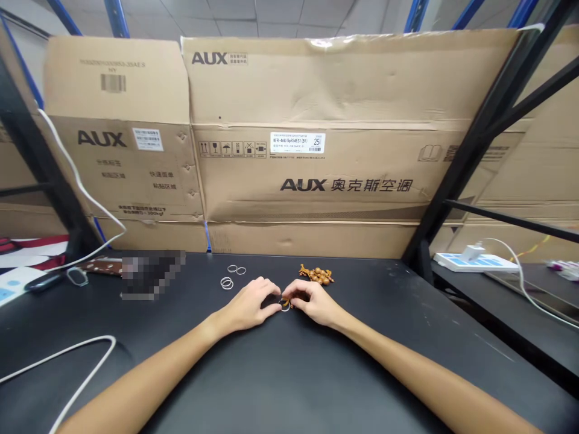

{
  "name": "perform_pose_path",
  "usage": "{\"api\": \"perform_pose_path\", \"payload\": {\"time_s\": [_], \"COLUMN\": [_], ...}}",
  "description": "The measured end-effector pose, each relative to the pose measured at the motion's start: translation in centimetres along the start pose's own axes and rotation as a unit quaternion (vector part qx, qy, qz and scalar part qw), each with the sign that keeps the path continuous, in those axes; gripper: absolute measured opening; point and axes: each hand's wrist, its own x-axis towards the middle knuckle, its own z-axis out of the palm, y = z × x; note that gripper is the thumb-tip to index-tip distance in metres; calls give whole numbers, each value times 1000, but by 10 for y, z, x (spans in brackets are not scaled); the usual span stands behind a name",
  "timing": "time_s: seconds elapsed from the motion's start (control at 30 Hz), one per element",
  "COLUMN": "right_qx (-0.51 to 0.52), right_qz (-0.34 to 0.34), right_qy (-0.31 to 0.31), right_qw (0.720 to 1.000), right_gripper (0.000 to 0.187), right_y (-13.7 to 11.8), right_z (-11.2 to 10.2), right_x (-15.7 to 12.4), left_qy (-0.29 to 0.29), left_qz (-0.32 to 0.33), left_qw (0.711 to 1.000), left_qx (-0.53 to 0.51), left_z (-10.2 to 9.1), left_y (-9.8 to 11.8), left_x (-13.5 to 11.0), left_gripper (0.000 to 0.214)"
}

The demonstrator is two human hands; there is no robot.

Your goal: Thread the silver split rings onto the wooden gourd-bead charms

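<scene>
Both hands meet at the middle of a black table (pixel 289 374). My left hand (pixel 251 304) and my right hand (pixel 314 301) are closed in pinches on one small metal key ring (pixel 284 306) held between their fingertips, with a small brown piece at it. A heap of small brown wooden gourd charms (pixel 317 275) lies just beyond my right hand. Several loose metal rings (pixel 230 277) lie beyond my left hand.
Large AUX cardboard boxes (pixel 316 181) wall off the table's far edge. A black metal rack post (pixel 456 175) slants at the right, with a white power strip (pixel 474 260) behind it. A white cable (pixel 76 361) loops at the left, beside a brown strap (pixel 102 265).
</scene>
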Motion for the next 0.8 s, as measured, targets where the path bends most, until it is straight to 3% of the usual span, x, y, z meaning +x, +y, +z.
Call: {"api": "perform_pose_path", "payload": {"time_s": [0.2,0.4,0.57,0.8], "right_qx": [-120,-283,-304,-266], "right_qz": [-51,-81,-94,-115], "right_qy": [18,7,-6,-7], "right_qw": [991,956,948,957], "right_gripper": [18,10,10,14], "right_y": [0,0,-1,5], "right_z": [-3,-2,-1,-2], "right_x": [-2,-2,-2,-1], "left_qy": [-31,-37,-21,-28], "left_qz": [32,46,44,54], "left_qw": [999,998,996,998], "left_qx": [-12,30,72,21], "left_z": [-4,-6,-4,-8], "left_y": [2,4,6,5], "left_x": [-1,-1,0,-1], "left_gripper": [21,22,22,23]}}
